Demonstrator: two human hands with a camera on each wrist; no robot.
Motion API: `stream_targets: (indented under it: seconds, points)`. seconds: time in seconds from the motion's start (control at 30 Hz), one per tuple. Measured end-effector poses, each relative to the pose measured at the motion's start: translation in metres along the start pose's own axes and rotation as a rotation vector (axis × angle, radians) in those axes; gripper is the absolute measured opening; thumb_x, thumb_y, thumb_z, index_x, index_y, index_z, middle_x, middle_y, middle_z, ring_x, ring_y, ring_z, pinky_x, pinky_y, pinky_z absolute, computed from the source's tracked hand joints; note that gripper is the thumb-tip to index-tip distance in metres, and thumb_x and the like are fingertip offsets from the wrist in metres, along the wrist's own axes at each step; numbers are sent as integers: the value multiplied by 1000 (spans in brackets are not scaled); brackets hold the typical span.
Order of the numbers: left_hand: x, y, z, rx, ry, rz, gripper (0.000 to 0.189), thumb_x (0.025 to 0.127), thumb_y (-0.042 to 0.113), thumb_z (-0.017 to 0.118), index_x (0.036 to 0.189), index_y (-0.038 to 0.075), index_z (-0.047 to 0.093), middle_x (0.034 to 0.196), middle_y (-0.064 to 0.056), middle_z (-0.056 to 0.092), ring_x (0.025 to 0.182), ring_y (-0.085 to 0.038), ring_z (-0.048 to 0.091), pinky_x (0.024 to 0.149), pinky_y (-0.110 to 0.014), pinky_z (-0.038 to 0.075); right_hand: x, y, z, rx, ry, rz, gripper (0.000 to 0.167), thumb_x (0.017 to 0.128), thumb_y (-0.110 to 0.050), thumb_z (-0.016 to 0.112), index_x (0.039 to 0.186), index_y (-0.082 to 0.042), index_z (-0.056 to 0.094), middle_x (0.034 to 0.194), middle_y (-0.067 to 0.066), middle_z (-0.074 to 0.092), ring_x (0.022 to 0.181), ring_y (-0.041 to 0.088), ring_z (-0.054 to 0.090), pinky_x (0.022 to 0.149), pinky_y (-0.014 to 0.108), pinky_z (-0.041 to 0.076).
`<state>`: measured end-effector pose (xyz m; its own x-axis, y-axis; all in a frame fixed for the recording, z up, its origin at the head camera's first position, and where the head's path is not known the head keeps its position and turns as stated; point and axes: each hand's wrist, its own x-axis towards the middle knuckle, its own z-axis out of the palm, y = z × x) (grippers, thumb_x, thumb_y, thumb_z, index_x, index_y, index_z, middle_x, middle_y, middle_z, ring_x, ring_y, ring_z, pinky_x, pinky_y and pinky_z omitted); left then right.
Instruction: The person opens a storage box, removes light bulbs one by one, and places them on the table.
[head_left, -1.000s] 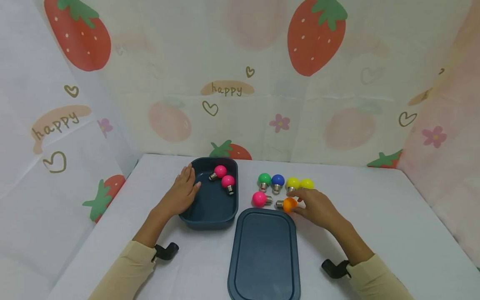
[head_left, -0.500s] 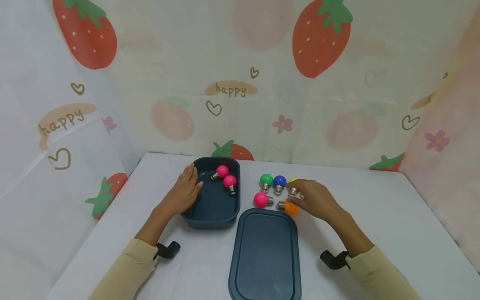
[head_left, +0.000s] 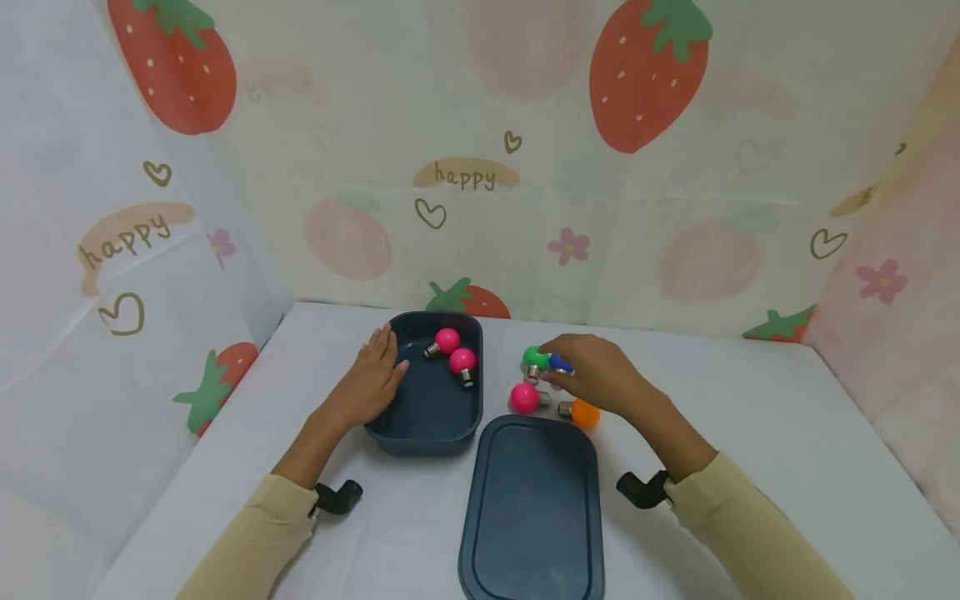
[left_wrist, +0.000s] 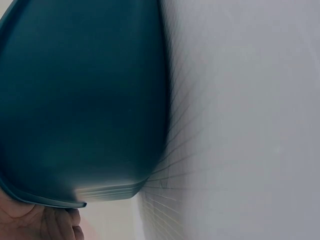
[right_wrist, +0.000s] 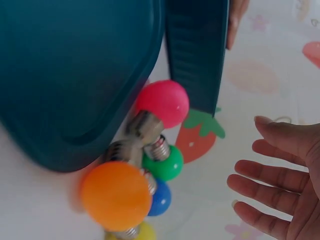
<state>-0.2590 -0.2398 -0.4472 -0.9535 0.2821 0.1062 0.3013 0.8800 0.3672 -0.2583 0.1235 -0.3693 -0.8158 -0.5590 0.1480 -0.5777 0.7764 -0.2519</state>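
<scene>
My left hand (head_left: 367,379) rests along the left rim of a dark blue box (head_left: 427,447), fingers straight, thumb over the inner side. Two pink light bulbs (head_left: 462,361) lie inside it. Above the loose bulbs hovers my right hand (head_left: 600,371), holding nothing; its fingers are spread in the right wrist view. Nearest to it are a green bulb (head_left: 535,357) and a blue bulb (head_left: 559,364), partly covered. A pink bulb (head_left: 523,398) and an orange bulb (head_left: 585,413) lie closer to me. The hand hides the yellow bulbs in the head view; yellow (right_wrist: 145,231) shows in the right wrist view.
A dark blue lid (head_left: 532,508) lies flat in front of the bulbs, to the right of the box. The white table (head_left: 787,433) ends at a cloth backdrop (head_left: 630,217) printed with strawberries. A black camera mount (head_left: 643,490) juts from the right wrist.
My right hand has moved left and away from me, from beside the orange and yellow bulbs to over the blue and green ones. The left hand keeps its place on the box.
</scene>
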Motion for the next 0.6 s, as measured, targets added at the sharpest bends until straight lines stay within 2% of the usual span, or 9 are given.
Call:
stream_targets:
  seconds: [0.37, 0.6]
  points:
    - [0, -1, 0, -1, -7, -1, 67, 112, 34, 31, 156, -13, 10, 168, -24, 1, 155, -38, -3, 123, -55, 6, 34, -25, 1, -46, -38, -64, 41, 93, -31, 76, 130, -14, 71, 127, 7, 71, 117, 27, 65, 94, 46, 56]
    - [1, -1, 0, 0, -7, 0, 67, 112, 33, 32, 156, -13, 10, 167, -25, 1, 155, -39, -3, 123, -56, 6, 57, -36, 4, -40, -60, -81, 43, 92, -29, 78, 131, -12, 70, 123, 5, 72, 109, 24, 67, 90, 42, 57]
